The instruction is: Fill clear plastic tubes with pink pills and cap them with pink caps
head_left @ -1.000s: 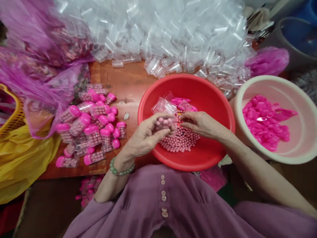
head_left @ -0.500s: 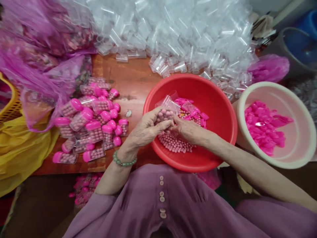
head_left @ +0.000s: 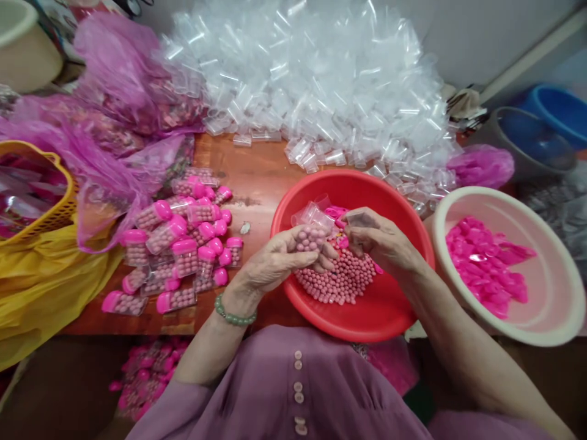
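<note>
Left hand [head_left: 275, 263] gripped a clear plastic vial [head_left: 308, 237] of round pink beads; right hand [head_left: 378, 238] pinched a clear vial over the glossy red basin [head_left: 403, 305].

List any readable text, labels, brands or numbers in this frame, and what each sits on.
None readable: no print shows on the red basin, the pale basin, the capped tubes, the clear tube pile or the tube in the left hand.
</note>
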The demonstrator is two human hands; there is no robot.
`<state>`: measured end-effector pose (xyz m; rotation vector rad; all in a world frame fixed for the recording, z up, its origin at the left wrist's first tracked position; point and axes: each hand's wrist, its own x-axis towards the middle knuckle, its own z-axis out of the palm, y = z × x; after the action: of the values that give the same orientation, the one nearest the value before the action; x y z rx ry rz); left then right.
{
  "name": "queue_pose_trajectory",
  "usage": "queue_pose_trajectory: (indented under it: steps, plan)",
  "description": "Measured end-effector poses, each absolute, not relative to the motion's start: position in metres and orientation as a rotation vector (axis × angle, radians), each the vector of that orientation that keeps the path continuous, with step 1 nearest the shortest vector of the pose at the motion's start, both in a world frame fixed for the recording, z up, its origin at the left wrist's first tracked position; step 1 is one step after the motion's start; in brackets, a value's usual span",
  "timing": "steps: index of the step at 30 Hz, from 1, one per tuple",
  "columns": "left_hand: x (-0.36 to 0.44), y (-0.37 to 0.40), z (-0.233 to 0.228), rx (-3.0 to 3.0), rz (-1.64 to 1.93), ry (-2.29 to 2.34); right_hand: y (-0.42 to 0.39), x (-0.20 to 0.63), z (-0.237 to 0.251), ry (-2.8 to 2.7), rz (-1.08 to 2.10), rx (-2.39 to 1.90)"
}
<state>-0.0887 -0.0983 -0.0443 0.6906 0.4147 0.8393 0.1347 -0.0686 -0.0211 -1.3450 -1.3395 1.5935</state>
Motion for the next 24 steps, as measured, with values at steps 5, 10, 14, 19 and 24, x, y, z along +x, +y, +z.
queue_pose_trajectory:
  steps: [5,10,14,19,24]
  plan:
    - [-0.082,-0.101,-0.043,0.875,0.925,0.606,-0.05,0.166,-0.022,-1.547,1.288,-1.472]
    - [-0.075,-0.099,-0.048,0.928,0.96,0.656,-0.042,0.174,-0.033,-1.878,1.158,-1.717]
    - [-0.073,-0.096,-0.051,0.959,0.993,0.7,-0.057,0.152,-0.036,-2.289,1.243,-1.574]
    - [-0.072,-0.095,-0.048,0.946,1.002,0.708,-0.059,0.155,-0.034,-2.419,1.08,-1.581]
    - [-0.069,-0.092,-0.045,0.928,0.987,0.696,-0.045,0.168,-0.053,-2.804,0.551,-1.853]
